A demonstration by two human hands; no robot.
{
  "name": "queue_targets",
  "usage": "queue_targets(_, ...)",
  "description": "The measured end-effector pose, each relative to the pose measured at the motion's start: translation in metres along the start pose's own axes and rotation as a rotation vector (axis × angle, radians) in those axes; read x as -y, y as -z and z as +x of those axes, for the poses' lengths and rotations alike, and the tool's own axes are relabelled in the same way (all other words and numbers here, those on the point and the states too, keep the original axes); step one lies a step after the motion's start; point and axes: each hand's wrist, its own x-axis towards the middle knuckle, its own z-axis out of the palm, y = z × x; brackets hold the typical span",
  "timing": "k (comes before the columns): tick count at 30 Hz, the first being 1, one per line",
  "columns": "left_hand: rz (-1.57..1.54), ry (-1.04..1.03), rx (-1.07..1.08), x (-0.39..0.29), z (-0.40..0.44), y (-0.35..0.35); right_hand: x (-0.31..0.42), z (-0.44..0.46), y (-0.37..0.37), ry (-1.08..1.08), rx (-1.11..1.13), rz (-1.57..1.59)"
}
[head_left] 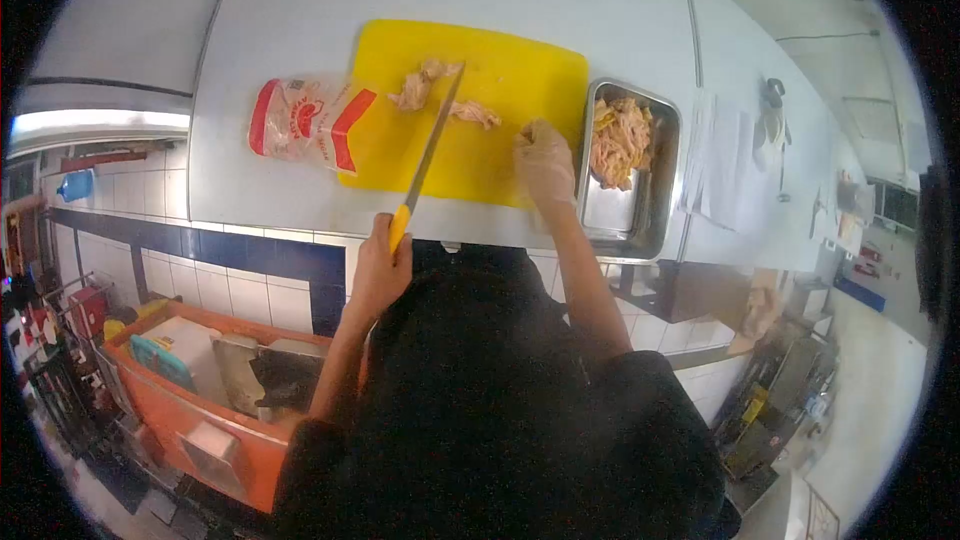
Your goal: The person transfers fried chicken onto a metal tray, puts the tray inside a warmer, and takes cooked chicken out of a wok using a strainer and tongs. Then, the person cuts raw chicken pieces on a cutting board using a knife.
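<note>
My left hand (pixel 383 265) is wrapped round the yellow handle of a long knife (pixel 432 145), its blade slanting up across the yellow cutting board (pixel 530 65). Left of the blade lies a pale piece of meat (pixel 415 87), close to the tip. A smaller strip of meat (pixel 475 114) sits just right of the blade. My right hand (pixel 546 162), in a clear glove, rests over the board's right side with its fingers curled closed; what they hold, if anything, is hidden. Beside it stands a metal tray (pixel 611 212) with cut meat (pixel 621 143) in its far part.
A clear plastic bag with red print (pixel 300 122) overlaps the board's left edge. Paper sheets (pixel 718 160) and metal utensils (pixel 772 125) lie on the light worktop (pixel 300 0) to the right. Below left is an orange bin (pixel 245 450) with boards inside.
</note>
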Motion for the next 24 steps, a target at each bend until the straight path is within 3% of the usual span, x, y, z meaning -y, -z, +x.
queue_targets(2,0.009,-0.035,0.004,-0.009,0.012,-0.011,0.011,-0.003,0.009,0.024,-0.018,-0.008)
queue_targets(4,-0.020,-0.032,-0.054,-0.025,0.027,-0.023,0.035,-0.002,0.014,0.240,-0.097,-0.070)
queue_targets(5,-0.009,-0.036,-0.051,-0.026,0.033,-0.029,0.034,0.003,0.007,0.234,-0.102,-0.061)
queue_targets(7,0.008,-0.087,-0.041,-0.030,0.041,-0.038,0.031,0.018,-0.008,0.393,-0.009,-0.051)
queue_targets(13,0.264,0.003,0.027,-0.039,0.046,-0.055,0.005,0.034,-0.035,0.501,-0.016,0.168)
queue_targets(24,0.402,0.188,0.093,-0.050,0.053,-0.065,0.000,0.046,-0.034,0.467,0.235,0.144)
